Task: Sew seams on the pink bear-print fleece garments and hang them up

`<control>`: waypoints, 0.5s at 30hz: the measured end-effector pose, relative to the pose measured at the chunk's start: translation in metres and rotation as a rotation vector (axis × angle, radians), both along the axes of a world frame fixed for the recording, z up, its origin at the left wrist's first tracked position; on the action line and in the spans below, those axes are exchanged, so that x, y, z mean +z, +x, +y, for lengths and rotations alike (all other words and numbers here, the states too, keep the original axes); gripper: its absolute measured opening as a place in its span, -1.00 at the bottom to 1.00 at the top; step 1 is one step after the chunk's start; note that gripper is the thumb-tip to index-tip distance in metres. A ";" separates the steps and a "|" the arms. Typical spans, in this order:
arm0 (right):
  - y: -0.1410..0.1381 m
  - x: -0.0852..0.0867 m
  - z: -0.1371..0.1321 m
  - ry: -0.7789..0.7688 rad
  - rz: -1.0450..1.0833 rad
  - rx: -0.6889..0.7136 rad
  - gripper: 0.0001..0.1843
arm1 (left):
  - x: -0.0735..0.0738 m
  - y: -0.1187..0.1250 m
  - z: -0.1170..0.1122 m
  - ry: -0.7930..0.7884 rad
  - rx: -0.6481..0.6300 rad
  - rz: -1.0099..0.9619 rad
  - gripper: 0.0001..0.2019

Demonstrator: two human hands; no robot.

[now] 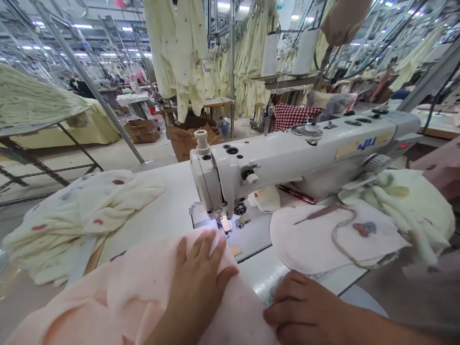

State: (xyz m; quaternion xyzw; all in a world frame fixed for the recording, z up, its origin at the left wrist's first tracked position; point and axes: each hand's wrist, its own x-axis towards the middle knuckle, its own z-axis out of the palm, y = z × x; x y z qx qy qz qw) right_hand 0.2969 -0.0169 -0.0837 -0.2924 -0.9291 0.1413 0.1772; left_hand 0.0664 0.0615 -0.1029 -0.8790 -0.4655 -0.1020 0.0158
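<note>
Sewing table (172, 191), pink cloth (143, 273) across near edge

The right hand (305, 306) curls at the cloth's side, grip unclear; the left hand (197, 275) spreads flat upon it. Beyond stands a sewing machine (287, 148); past the far edge hang cream garments (176, 52).

Left of the machine (266, 155), bare table (176, 189) runs from the far edge to the pink cloth (143, 278). A yellow bundle (77, 215) blocks the left edge. A scrap (266, 199) crowds the space under the arm. Between pink cloth and white panel (312, 235) lies a slim gap, the right hand (305, 306) at its near end.
</note>
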 end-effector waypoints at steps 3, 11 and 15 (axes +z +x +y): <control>0.001 -0.001 -0.002 0.004 -0.011 -0.029 -0.83 | -0.003 0.001 0.006 0.047 -0.024 0.002 -0.56; -0.003 -0.005 -0.005 -0.028 -0.009 -0.106 -0.88 | -0.005 -0.003 0.017 0.134 -0.138 -0.030 -0.57; -0.015 -0.015 0.007 0.022 0.072 -0.151 -0.90 | 0.003 -0.007 0.045 0.164 -0.332 -0.073 -0.71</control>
